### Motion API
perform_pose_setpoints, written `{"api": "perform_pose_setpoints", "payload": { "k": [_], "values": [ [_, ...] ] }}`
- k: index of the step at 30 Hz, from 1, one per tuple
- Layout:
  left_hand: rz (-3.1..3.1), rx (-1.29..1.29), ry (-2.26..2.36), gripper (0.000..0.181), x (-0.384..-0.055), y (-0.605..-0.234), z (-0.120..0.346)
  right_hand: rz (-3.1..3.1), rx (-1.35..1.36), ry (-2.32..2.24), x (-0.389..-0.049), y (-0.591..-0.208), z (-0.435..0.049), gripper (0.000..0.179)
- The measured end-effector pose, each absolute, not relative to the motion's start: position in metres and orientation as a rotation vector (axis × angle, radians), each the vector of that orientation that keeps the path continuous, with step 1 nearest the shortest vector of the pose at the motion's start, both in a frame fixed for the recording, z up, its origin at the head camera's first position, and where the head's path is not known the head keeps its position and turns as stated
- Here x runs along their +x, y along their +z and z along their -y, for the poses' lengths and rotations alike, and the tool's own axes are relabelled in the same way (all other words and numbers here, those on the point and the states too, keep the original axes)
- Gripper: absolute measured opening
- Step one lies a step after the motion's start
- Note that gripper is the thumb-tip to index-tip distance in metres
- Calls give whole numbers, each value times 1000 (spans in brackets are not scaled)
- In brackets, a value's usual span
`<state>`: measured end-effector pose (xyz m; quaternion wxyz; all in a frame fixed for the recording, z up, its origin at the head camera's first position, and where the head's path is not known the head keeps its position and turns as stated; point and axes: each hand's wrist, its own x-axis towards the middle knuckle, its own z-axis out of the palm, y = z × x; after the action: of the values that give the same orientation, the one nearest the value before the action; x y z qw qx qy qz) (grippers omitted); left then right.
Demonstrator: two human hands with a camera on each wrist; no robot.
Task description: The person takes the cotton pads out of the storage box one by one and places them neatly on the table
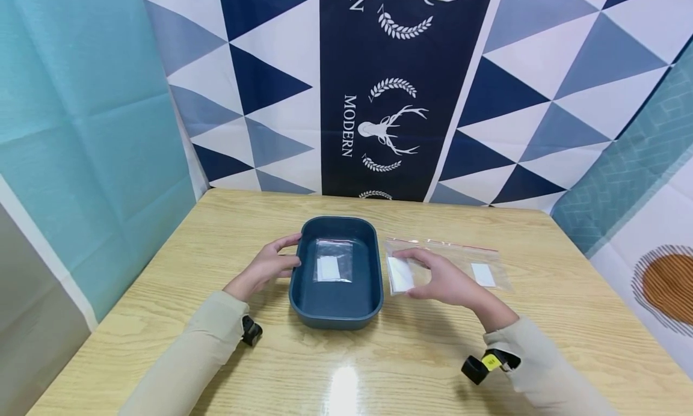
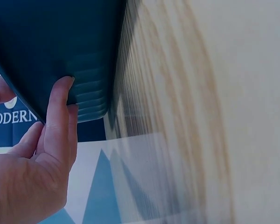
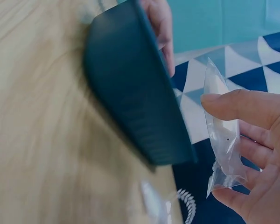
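While I see it only partly: clear bag (image 1: 400, 276), pinched by right hand (image 1: 441, 278); left of grip, blue tray (image 1: 335, 305), left hand (image 1: 267, 264) touching its wall, fingers extended, second bag (image 1: 329, 268) inside; right of grip, flat bag (image 1: 483, 275), partly covered.

from farthest back, the head camera looks forward and down across the table (image 1: 292, 380) toward a patterned cloth (image 1: 400, 103). the left wrist camera, low and sideways, closely faces the tub (image 2: 56, 42) past the left hand (image 2: 39, 165); the right wrist view, also tilted, shares the tub from its opposite side.
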<state>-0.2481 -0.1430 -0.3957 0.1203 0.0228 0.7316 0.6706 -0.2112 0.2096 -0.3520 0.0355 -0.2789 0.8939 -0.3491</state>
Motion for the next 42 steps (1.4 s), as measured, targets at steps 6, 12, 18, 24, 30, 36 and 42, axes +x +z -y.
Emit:
{"api": "perform_pose_setpoints", "payload": {
  "k": [6, 12, 18, 24, 30, 36, 42],
  "values": [
    [-2123, 72, 1977, 67, -249, -396, 143, -2762, -828, -1002, -206, -365, -224, 68],
    [-2108, 72, 1986, 67, -250, -397, 143, -2734, -848, -1023, -202, -379, -229, 67],
    [-2127, 80, 1972, 67, -250, -395, 143, -2757, -796, -982, -198, -391, -228, 67],
    [-2111, 84, 1977, 68, -250, -396, 143, -2745, -845, -971, -196, -403, -230, 66],
    [-2092, 92, 1987, 68, -249, -396, 145, -2718, -894, -966, -194, -409, -232, 64],
    [-2094, 86, 1976, 67, -249, -394, 146, -2613, -969, -1055, -193, -410, -234, 65],
    [-2115, 89, 1957, 67, -249, -395, 146, -2567, -999, -1085, -194, -417, -236, 68]
  ]
}}
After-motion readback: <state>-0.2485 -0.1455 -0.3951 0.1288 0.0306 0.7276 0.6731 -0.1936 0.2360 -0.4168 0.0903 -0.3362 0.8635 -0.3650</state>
